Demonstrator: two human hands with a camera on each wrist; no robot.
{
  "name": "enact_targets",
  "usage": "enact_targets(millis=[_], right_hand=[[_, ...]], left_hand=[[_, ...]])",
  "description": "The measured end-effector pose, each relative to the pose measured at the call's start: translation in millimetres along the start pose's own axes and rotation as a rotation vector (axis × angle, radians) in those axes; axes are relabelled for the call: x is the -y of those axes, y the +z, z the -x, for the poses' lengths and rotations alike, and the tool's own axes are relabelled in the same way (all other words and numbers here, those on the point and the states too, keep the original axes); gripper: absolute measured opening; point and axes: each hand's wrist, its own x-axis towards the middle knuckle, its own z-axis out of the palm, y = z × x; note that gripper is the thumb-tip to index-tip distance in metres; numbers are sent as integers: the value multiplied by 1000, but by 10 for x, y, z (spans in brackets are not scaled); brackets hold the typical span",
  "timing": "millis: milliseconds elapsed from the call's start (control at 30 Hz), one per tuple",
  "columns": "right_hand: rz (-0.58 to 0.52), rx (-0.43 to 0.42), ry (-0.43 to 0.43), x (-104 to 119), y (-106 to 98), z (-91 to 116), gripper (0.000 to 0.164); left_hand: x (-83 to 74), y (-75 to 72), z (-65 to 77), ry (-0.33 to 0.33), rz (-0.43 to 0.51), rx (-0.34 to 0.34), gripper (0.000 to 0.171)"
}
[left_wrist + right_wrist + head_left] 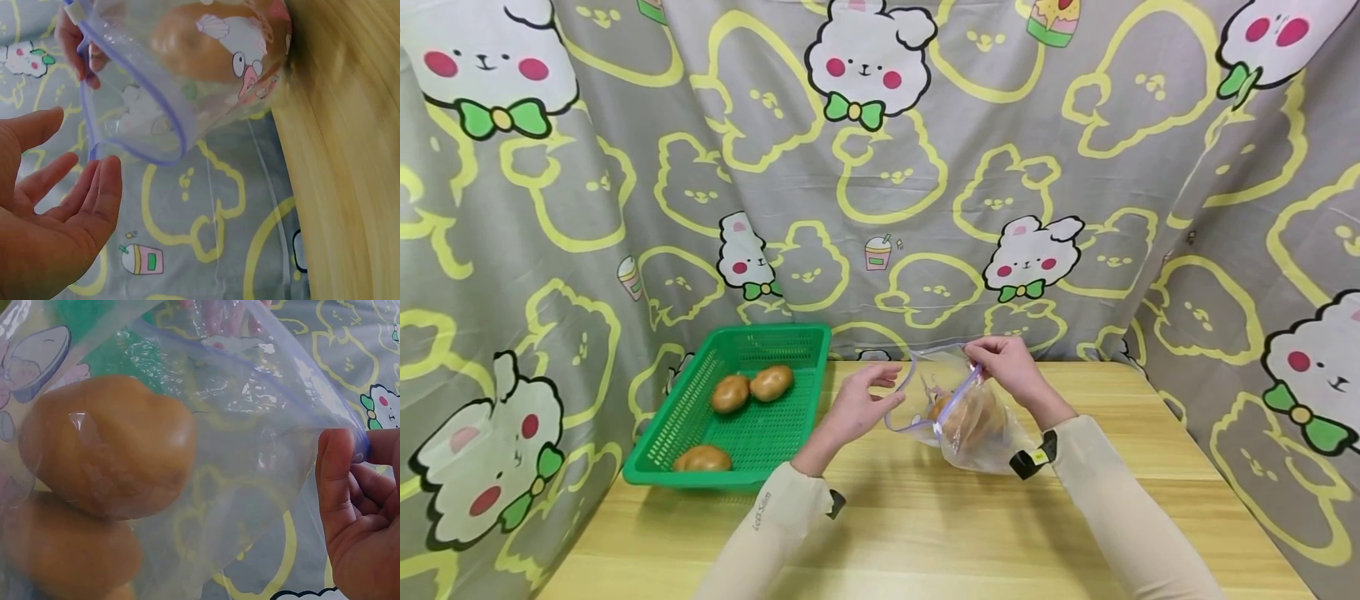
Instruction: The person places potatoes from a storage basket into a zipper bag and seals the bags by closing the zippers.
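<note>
A clear zip bag (925, 425) with a purple zip edge and printed cartoon figures stands on the table, its mouth gaping toward the left. Inside are brown, smooth potatoes (112, 447), at least two in the right wrist view. My right hand (1011, 367) pinches the zip edge at the bag's far upper corner between thumb and finger. At the left of the mouth is my left hand (861, 404), thumb apart from the fingers; in the left wrist view its fingertips (109, 172) lie close to the rim, and whether they touch I cannot tell.
To the left stands a green plastic basket (808, 400) with several brown potatoes (772, 383) in it. Both sit on a light wooden table (925, 542). A grey cartoon-print curtain (880, 183) hangs behind the table and along the sides.
</note>
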Motion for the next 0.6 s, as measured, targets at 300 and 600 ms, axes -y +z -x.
enact_targets(millis=[300, 600], right_hand=[[-3, 3, 0, -22, 2, -2, 30], [-7, 2, 7, -43, 4, 2, 26]], left_hand=[[56, -350, 140, 21, -50, 48, 34], [432, -805, 410, -14, -158, 79, 36]])
